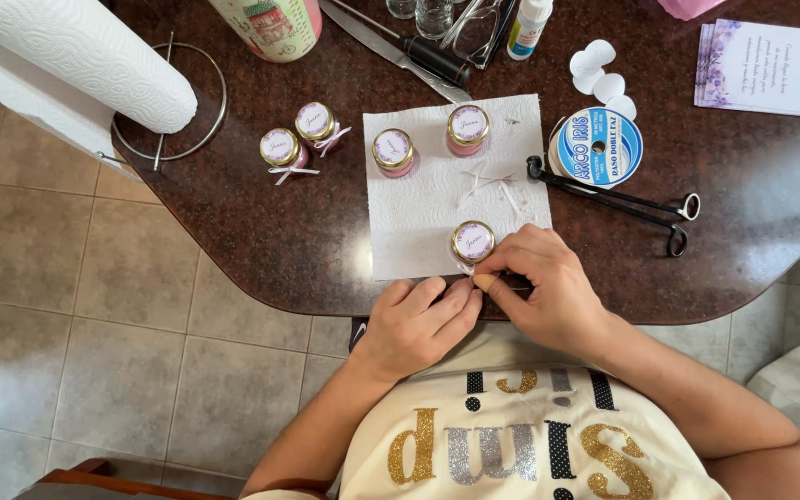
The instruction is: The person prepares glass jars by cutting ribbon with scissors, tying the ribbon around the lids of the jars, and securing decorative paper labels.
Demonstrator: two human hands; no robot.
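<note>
While the small gold-lidded jar [472,243] stands at the near edge of the paper towel sheet [418,213], I keep both hands just below it: left hand [416,322] and right hand [548,292] pinch thin white ribbon [497,185] at its base, fingertips meeting, steadying the tie against the table [752,185].

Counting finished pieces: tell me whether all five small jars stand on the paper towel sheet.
No: three small jars stand on the paper towel sheet, while two with white bows stand on the bare dark table to its left.

Paper towel roll [67,56] cut off
</note>
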